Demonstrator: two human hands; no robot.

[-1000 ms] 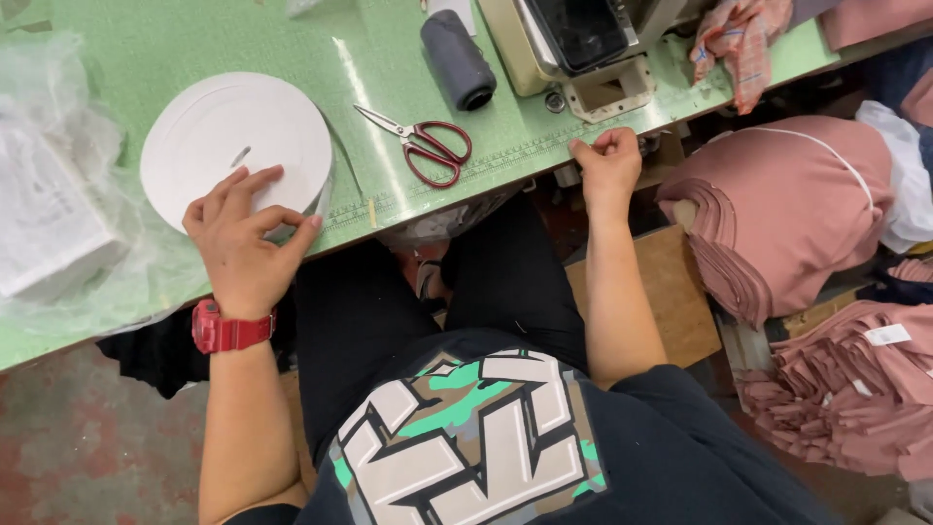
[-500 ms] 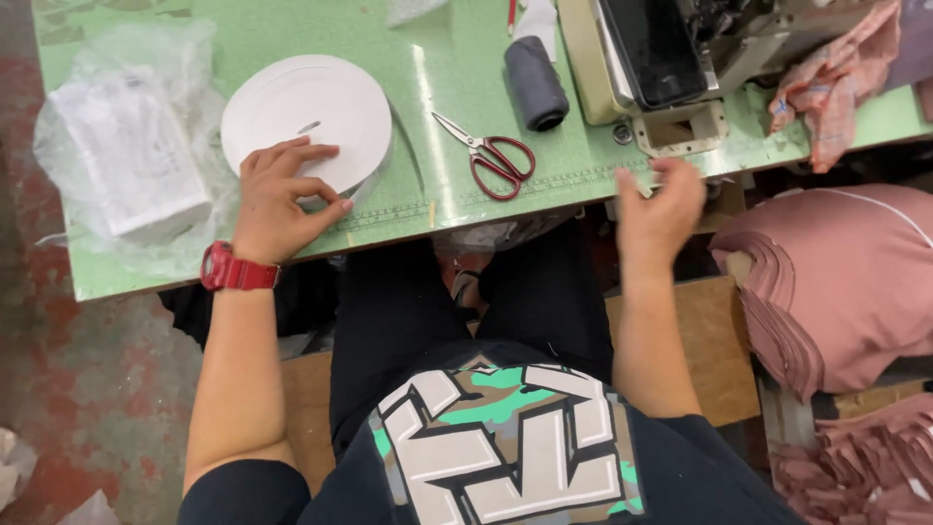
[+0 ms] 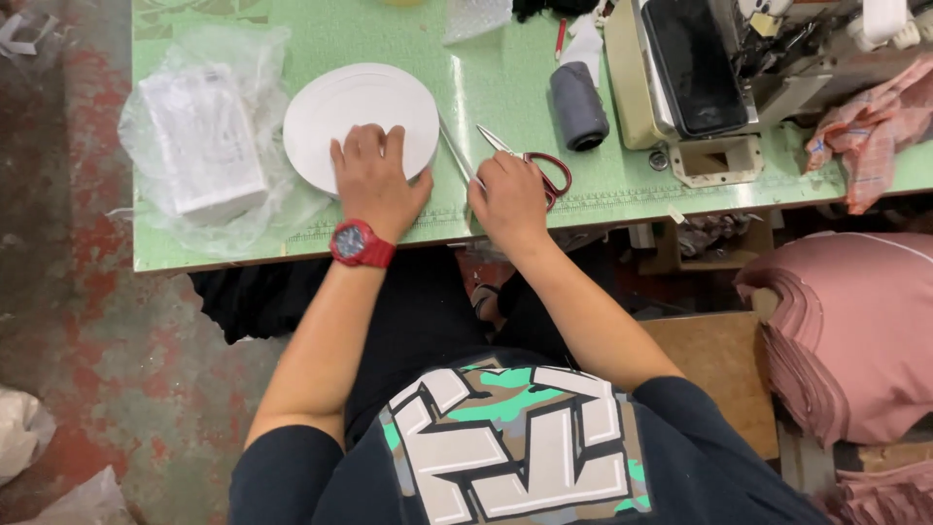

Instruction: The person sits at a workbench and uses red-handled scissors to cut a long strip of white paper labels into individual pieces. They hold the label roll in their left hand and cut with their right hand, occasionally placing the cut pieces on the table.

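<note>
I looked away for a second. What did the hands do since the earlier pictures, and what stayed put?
The right hand came up from the table's front edge onto the green table, landing at the scissors beside the white tape strand. The left hand stayed flat on the white tape roll. Roll, scissors and grey thread cone did not move.

Thread cone (image 3: 578,105), sewing machine (image 3: 695,73) block right; centre free.

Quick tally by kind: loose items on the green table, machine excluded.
White tape roll: 1
Red-handled scissors: 1
Grey thread cone: 1
Plastic-wrapped white packet: 1
Plaid cloth: 1
Total: 5
</note>
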